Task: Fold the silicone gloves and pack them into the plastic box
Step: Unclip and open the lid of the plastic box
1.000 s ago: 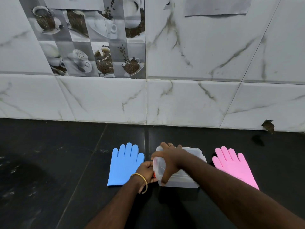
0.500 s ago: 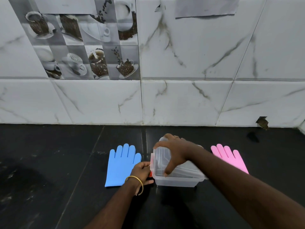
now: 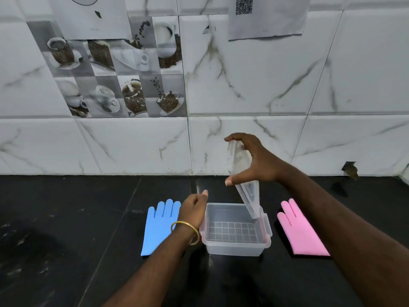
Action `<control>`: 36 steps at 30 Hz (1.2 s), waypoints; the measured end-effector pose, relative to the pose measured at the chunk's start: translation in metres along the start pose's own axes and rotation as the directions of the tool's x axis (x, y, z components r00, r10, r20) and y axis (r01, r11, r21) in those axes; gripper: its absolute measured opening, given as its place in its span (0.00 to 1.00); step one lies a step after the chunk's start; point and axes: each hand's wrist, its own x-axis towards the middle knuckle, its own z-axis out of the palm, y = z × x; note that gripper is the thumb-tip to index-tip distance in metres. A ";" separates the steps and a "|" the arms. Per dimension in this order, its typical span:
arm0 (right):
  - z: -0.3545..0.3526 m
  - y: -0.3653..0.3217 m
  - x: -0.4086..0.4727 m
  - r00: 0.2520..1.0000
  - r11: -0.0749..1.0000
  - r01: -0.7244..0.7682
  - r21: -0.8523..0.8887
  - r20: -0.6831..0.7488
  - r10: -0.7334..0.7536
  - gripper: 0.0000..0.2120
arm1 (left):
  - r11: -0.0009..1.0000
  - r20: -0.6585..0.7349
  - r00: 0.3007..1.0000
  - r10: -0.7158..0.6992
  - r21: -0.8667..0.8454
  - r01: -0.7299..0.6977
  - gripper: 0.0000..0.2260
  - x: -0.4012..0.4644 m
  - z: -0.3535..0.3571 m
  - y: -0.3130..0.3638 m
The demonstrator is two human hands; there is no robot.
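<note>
**Holding lid clear of open box, gloves still flat**

Clear rectangular plastic box (image 3: 235, 229) sits open on the black stone counter (image 3: 66, 251), long axis running left-right, mouth up, grid-patterned base visible, nothing inside. Flat blue silicone glove (image 3: 158, 227) lies just beside its left wall, flat pink silicone glove (image 3: 302, 231) near its right wall. Both gloves unfolded, long axes roughly away from the person, fingers pointing toward the white marble-tile wall (image 3: 243, 96); pink one angles slightly left at the fingertips.

Grip state: right hand (image 3: 254, 160) pinches the transparent plastic lid (image 3: 245, 185) between thumb below and fingers on top, lid held near-vertical on edge, lower corner hanging over the box's right rim. Can't tell if it touches the rim. Left hand (image 3: 193, 209) is loosely curled, holding nothing, hovering over the blue glove's finger end beside the box; gold bangle (image 3: 186, 232) on that wrist.

Risks, as I read it:
- Lid grip is a light pinch on slick plastic; it could slip and drop into the box or onto the pink glove.
- Lid's low corner could catch the rim and skid the light box.
- Silicone likely springs back, so a loose fold may open before it's seated.
- Lid needs parking clear of both gloves.
</note>
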 end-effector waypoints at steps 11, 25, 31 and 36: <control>-0.009 0.016 -0.016 0.976 0.882 0.086 0.464 -0.216 0.018 0.45 | 0.901 0.292 0.941 -0.172 -0.339 0.270 0.10 0.017 0.013 0.048; 0.012 0.090 -0.028 0.800 0.797 -0.358 0.486 -0.281 0.530 0.19 | 0.985 -0.024 1.000 -0.020 -0.173 0.016 0.12 0.078 0.002 0.046; 0.034 0.124 -0.024 0.718 0.709 -0.464 0.531 -0.244 0.652 0.15 | 0.995 0.011 0.999 -0.033 -0.098 0.034 0.12 0.101 0.014 0.017; 0.058 0.153 -0.018 0.696 0.649 -0.540 0.537 -0.149 0.702 0.12 | 0.976 0.048 0.982 -0.182 -0.110 0.186 0.10 0.120 0.026 -0.002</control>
